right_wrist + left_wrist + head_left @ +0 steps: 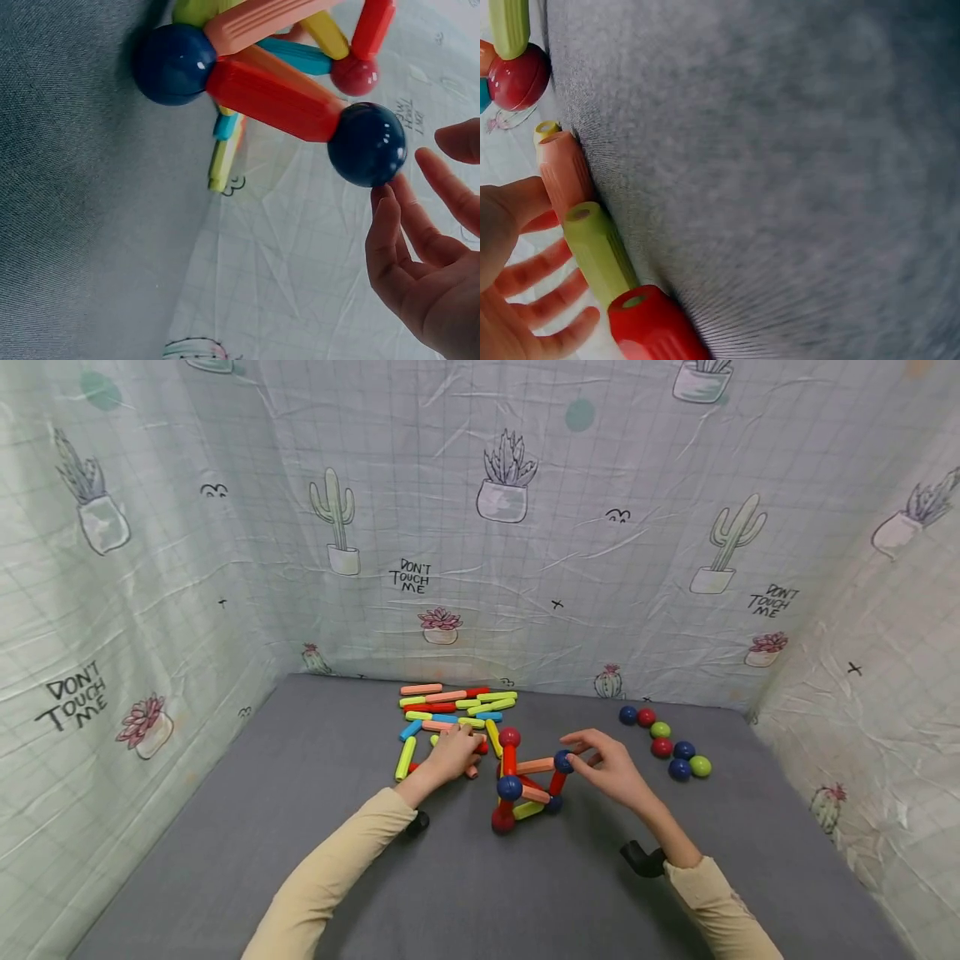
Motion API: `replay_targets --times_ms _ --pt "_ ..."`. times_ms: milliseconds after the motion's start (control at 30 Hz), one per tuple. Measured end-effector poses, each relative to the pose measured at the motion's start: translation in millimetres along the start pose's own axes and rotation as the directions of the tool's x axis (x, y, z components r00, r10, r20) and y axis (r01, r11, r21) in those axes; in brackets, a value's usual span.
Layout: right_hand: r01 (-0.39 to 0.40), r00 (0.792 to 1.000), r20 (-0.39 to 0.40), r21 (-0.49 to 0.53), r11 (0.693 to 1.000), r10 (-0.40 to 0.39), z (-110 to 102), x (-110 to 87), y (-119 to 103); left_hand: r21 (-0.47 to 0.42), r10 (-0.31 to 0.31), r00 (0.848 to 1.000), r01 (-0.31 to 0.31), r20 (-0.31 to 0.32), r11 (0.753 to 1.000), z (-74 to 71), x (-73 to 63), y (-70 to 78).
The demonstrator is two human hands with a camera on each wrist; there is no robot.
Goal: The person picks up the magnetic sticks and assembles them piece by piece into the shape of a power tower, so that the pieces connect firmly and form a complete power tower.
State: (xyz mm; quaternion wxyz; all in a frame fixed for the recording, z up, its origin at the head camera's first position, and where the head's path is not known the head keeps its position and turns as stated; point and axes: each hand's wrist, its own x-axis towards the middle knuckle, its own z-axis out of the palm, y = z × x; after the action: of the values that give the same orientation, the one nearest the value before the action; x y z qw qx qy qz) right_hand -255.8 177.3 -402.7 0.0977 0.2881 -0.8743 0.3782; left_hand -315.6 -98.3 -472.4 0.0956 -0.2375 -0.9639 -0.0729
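Observation:
My left hand (452, 753) reaches down among the loose magnetic sticks left of a ball-and-stick frame. In the left wrist view its spread fingers lie beside a salmon stick (566, 172) and a lime stick (598, 255); a red stick (656, 326) lies nearest the camera. No stick is plainly gripped. My right hand (617, 770) is at the frame's right side, fingertips touching a dark blue ball (367, 145) from below, other fingers apart from it. That ball caps a raised red stick (274, 99). Red balls (503, 819) and another blue ball (509, 788) form the frame's left side.
Several lime, salmon, red and blue sticks (491, 706) lie in rows behind my left hand. Loose blue, red and green balls (662, 747) sit at the back right. A patterned cloth (420, 527) walls the grey table surface (577, 893) at the back and sides.

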Motion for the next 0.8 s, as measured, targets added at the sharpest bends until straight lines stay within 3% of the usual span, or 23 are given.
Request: replay_targets --times_ms 200,367,433,500,567,667,733,800 --pt "0.022 0.999 0.038 -0.082 0.996 -0.019 5 0.2 2 0.118 -0.061 0.992 0.048 0.110 0.992 -1.4 4.9 4.5" --pt "0.008 0.998 0.067 -0.112 0.994 0.000 7 -0.1 2 0.137 -0.036 0.995 0.022 0.097 0.990 -2.2 3.2 1.7" --pt "0.008 0.998 0.071 -0.121 0.993 0.001 7 -0.7 3 0.142 -0.023 0.999 0.018 0.029 0.990 -4.8 1.4 0.9" --pt "0.006 0.997 0.076 -0.122 0.992 0.004 7 -1.5 5 0.136 -0.024 0.996 0.035 -0.083 0.990 -10.5 -0.1 2.3" --pt "0.009 0.997 0.078 -0.121 0.993 0.000 7 -2.5 6 0.127 -0.032 0.973 0.063 -0.229 0.990 -19.4 -1.5 7.7" --pt "0.015 0.996 0.085 -0.119 0.993 -0.005 7 -3.7 8 0.062 -0.040 0.915 0.071 -0.401 0.996 -37.8 -5.6 24.6" --pt "0.017 0.996 0.088 -0.115 0.993 -0.007 8 -4.3 10 -0.009 -0.030 0.890 0.029 -0.454 1.000 -50.7 -10.6 41.1" --pt "0.022 0.996 0.089 -0.110 0.994 -0.013 8 -4.7 11 -0.106 -0.003 0.886 -0.052 -0.464 0.993 -62.0 -16.7 59.2"
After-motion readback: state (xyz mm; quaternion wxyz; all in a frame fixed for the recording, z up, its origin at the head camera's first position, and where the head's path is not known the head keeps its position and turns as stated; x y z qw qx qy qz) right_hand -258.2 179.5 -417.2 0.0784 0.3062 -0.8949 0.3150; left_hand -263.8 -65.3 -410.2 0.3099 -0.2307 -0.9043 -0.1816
